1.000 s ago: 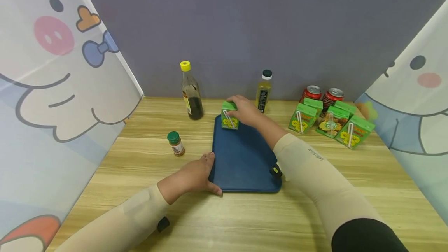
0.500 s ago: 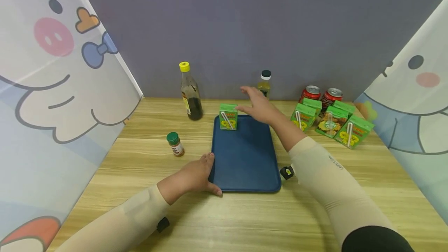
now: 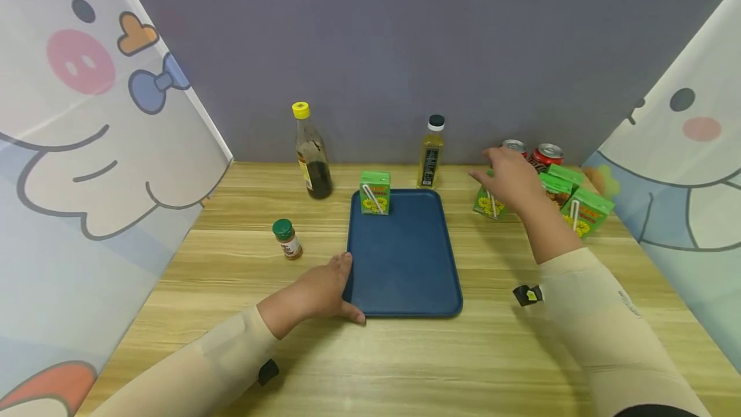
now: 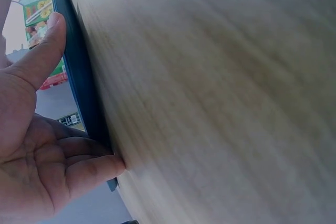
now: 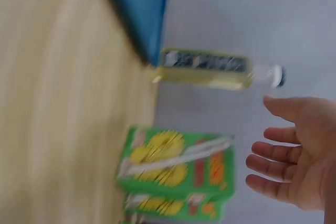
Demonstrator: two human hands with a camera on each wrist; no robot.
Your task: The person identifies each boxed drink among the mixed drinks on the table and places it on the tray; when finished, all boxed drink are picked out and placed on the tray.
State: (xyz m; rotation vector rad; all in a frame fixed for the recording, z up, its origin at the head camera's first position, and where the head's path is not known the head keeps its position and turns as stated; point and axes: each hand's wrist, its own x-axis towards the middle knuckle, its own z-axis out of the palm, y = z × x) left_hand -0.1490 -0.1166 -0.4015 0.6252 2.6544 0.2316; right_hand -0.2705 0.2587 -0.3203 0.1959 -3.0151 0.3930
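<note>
A dark blue tray (image 3: pixel 402 256) lies on the table, with one green drink carton (image 3: pixel 375 193) with a white straw upright at its far left corner. My left hand (image 3: pixel 321 291) rests at the tray's near left corner, its thumb along the near edge and its fingers against the left side; in the left wrist view the thumb (image 4: pixel 50 51) lies against the tray wall. Fingers spread and holding nothing, my right hand (image 3: pixel 512 176) hovers over a drink carton (image 3: pixel 488 204) at the right. The right wrist view shows that carton (image 5: pixel 173 163), blurred, just beyond the fingertips.
More green cartons (image 3: pixel 586 211) and red cans (image 3: pixel 546 156) stand at the back right. A bottle of yellow liquid (image 3: pixel 430 156) stands behind the tray, and a yellow-capped bottle of dark sauce (image 3: pixel 314 159) to its left. A green-lidded spice jar (image 3: pixel 287 240) is left of the tray.
My right hand has let go of the carton on the tray and moved right, to over the cartons there. The left hand has stayed at the tray corner.
</note>
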